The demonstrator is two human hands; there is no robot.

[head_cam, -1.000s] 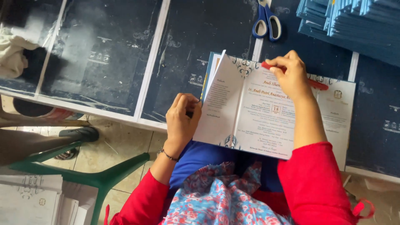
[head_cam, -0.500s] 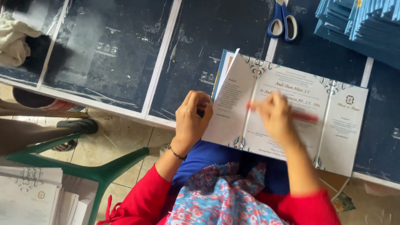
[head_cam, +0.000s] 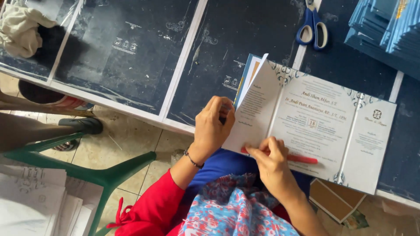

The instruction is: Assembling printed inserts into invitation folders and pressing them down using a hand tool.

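Our left hand (head_cam: 213, 126) pinches the invitation card's (head_cam: 315, 126) nine-o'clock flap; our right hand (head_cam: 272, 161) grips a red stick (head_cam: 302, 159) at six.

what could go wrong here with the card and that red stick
The open card overhangs the table edge near the lap, so pressing the red stick with the right hand might bend or crease it. The left hand pins only the left flap, so the card could slide.
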